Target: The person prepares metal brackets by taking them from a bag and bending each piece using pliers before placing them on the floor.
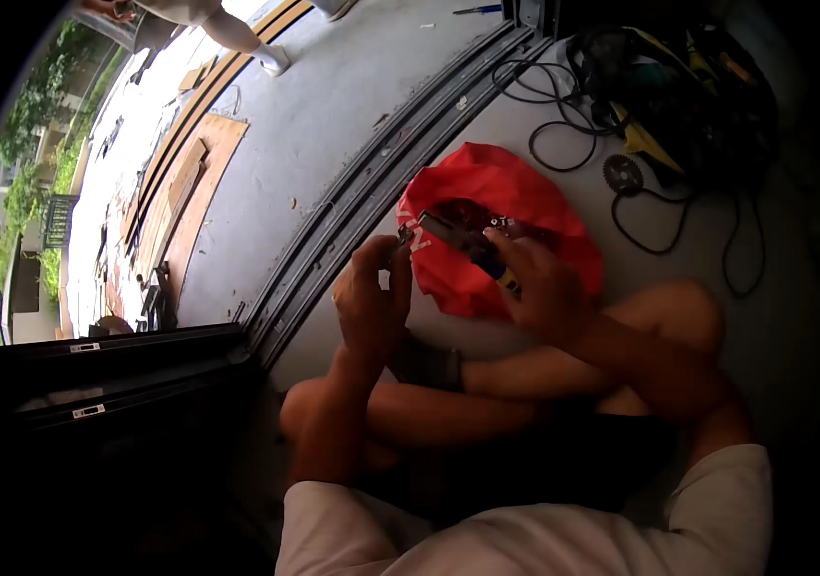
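Note:
My left hand [370, 293] is closed, with thumb and fingertips pinching a small dark metal piece [404, 233]. What kind of piece it is I cannot make out. My right hand [542, 288] is wrapped round a hand tool [468, 245] with a dark, blunt-ended head and a yellow-and-blue handle. The tool's head points toward the piece, with a small gap between them. Below both hands lies an open red bag [535, 192] with white lettering on its side. Small items inside the bag are too dark to tell apart.
A dark tool bag [679, 106] with yellow parts lies at the upper right, beside a black cable [564, 158] and a circular saw blade [622, 175]. Metal door tracks [372, 178] cross the floor. Wood boards [180, 197] lie outside, and another person's leg [237, 36] is at the top.

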`<state>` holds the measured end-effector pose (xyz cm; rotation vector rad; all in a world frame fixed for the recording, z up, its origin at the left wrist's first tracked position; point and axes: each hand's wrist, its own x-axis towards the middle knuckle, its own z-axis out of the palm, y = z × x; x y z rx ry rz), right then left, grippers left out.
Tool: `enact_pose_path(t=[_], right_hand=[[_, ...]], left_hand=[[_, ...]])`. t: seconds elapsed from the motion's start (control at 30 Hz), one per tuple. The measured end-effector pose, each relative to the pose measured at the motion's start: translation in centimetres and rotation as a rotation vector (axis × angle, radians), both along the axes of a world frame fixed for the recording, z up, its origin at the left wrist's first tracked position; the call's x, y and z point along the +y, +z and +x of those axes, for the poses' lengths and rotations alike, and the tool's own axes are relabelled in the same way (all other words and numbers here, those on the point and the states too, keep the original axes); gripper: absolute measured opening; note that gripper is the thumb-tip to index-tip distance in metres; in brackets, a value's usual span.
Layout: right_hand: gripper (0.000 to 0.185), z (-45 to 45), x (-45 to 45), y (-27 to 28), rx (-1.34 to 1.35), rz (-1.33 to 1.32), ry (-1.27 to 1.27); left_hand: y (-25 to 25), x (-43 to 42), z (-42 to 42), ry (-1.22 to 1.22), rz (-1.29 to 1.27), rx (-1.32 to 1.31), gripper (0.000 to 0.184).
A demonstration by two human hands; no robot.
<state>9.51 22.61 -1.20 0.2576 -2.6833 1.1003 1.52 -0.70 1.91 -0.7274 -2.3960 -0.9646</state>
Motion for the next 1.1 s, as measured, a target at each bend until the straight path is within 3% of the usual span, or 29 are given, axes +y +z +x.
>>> enact_pose_path(t=[0.17, 0.27, 0.53, 0.67, 0.77, 0.83, 1.1], right_hand=[[0.076, 0.3, -0.5, 0.9, 0.075, 0.075, 0.047], [0.064, 0.4, -0.8, 1.0, 0.054, 0.102, -0.018], [0.077, 0.4, -1.0, 1.0, 0.011, 0.118, -0.034], [0.075, 0.4, -0.7, 1.1, 0.034, 0.209, -0.018], [0.067, 0.6, -0.9, 1.1, 0.034, 0.191, -0.007], [0.058, 0.6, -1.1, 0.9, -0.053, 0.047, -0.012], [0.051, 1.1, -2.1, 0.8, -0.178, -0.150, 0.030]], left_hand=[[0.3, 0.1, 0.2, -0.029, -0.036, 0.066, 0.018], [1.1, 0.6, 0.2, -0.053, -0.070, 0.151, 0.021], [1.2, 0.4, -0.1, -0.082, -0.140, 0.236, 0.024], [1.1, 0.4, 0.0, -0.088, -0.144, 0.230, 0.023], [1.4, 0.6, 0.1, -0.088, -0.161, 0.236, 0.021], [1.3, 0.7, -0.1, -0.095, -0.167, 0.240, 0.021], [0.3, 0.0, -0.7, -0.159, -0.073, 0.308, 0.008]])
